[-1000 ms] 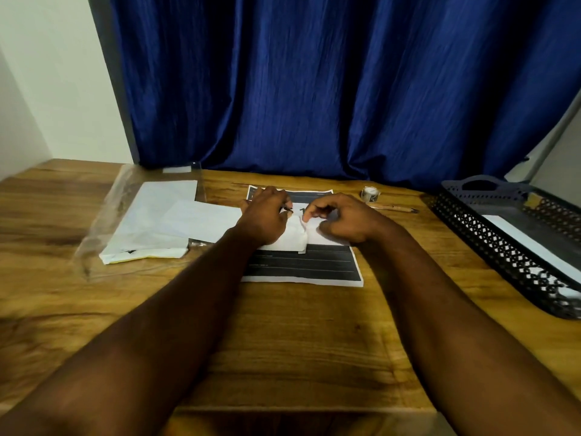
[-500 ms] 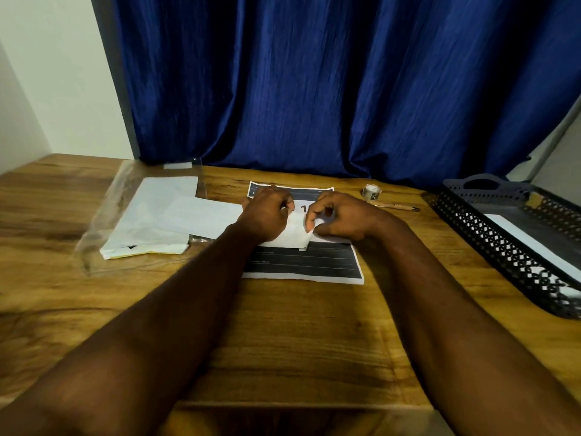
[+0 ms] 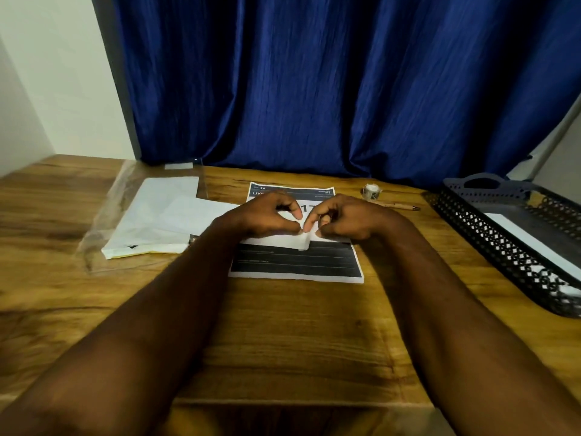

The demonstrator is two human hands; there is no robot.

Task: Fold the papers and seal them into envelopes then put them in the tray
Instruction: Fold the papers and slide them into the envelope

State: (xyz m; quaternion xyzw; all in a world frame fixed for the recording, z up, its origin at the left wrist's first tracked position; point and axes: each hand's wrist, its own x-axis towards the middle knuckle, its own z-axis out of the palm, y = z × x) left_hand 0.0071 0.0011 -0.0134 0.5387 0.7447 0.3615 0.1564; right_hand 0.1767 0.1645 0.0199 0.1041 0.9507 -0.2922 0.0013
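Note:
A folded white paper (image 3: 284, 242) lies on a stack of dark printed sheets (image 3: 295, 264) in the middle of the wooden table. My left hand (image 3: 267, 215) and my right hand (image 3: 349, 217) meet over it, fingers curled, each pinching the paper where the two hands touch. Both hands hide most of the folded paper. White envelopes (image 3: 163, 215) lie to the left, partly on a clear plastic sleeve (image 3: 103, 221). A black mesh tray (image 3: 490, 234) stands at the right with a white envelope (image 3: 534, 243) inside.
A small roll of tape (image 3: 372, 191) and a pen (image 3: 396, 205) lie behind my right hand. A blue curtain (image 3: 314, 89) hangs along the table's far edge. Bare wood (image 3: 283, 341) stretches between my forearms toward the near edge.
Both hands have slid toward me along the folded paper, and the fingertips now meet at its near edge. More of the printed sheet's top shows behind them.

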